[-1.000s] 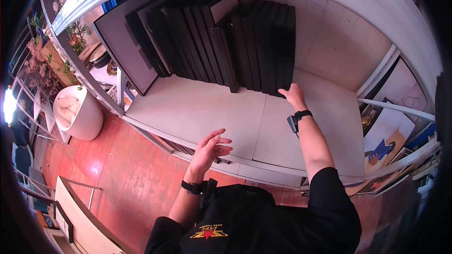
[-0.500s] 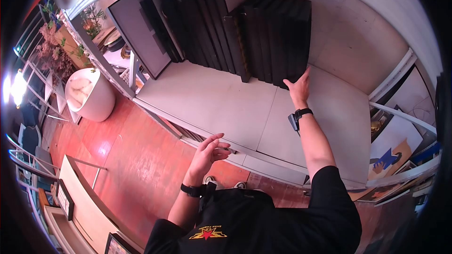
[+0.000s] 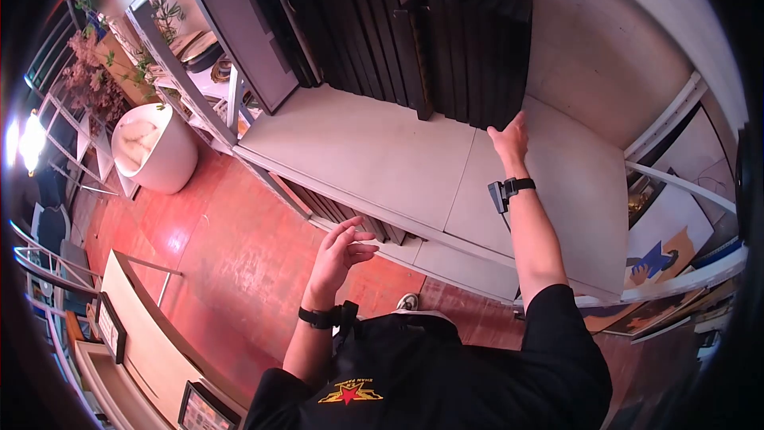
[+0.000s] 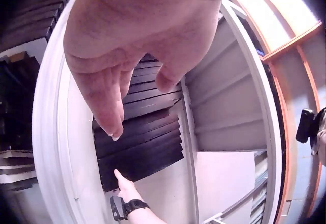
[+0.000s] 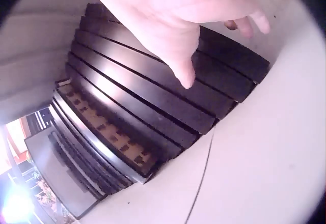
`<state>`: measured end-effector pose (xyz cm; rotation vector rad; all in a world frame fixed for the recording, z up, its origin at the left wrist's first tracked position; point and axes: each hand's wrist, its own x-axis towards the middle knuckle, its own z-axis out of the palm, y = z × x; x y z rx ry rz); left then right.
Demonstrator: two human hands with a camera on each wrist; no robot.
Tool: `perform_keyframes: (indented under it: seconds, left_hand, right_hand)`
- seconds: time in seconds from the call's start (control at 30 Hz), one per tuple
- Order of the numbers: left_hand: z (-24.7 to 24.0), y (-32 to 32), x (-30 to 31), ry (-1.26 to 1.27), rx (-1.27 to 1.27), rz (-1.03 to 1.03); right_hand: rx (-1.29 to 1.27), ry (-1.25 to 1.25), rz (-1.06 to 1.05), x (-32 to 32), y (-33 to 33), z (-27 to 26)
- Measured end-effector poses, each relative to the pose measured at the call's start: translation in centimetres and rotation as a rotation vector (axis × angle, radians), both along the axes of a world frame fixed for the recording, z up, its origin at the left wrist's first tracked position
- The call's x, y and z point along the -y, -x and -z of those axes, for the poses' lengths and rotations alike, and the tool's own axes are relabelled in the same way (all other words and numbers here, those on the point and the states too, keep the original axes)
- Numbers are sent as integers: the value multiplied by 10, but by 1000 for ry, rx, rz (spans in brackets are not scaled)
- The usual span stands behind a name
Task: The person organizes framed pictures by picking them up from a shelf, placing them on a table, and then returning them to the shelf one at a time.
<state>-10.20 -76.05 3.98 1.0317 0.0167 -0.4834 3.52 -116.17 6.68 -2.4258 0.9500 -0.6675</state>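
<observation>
- Far on the left, we see a round white chair [image 3: 177, 169] on the red floor [image 3: 231, 239].
- Our left hand [image 3: 338, 259] hangs in front of the pale shelf [image 3: 358, 143], fingers a bit bent, thumb apart, holding nothing.
- The row of black boards [image 3: 410, 60] stands on the shelf, side by side.
- Our right hand [image 3: 512, 143] is at the row's right end, thumb and fingers apart, around the front corner of the last board [image 3: 511, 48]. We can't tell if it presses.
- We think we're evening that end; next calls for a soft, flat push.
</observation>
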Motion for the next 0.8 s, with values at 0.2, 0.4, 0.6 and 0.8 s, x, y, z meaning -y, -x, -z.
perform_keyframes:
  seconds: [0.2, 0.4, 0.6, 0.8]
  left_hand:
    - [2, 10, -45, 4, 14, -32]
    - [11, 42, -142, 0, 5, -184]
    - [25, 112, -256, 8, -30, -477]
    - [36, 189, -337, 21, -90, -806]
  right_hand:
    - [273, -139, -415, -72, 27, -8]
    - [247, -152, -750, -226, 78, 19]
    - [-12, -374, -1080, -363, 116, 62]
    - [-44, -555, -1329, -463, 125, 90]
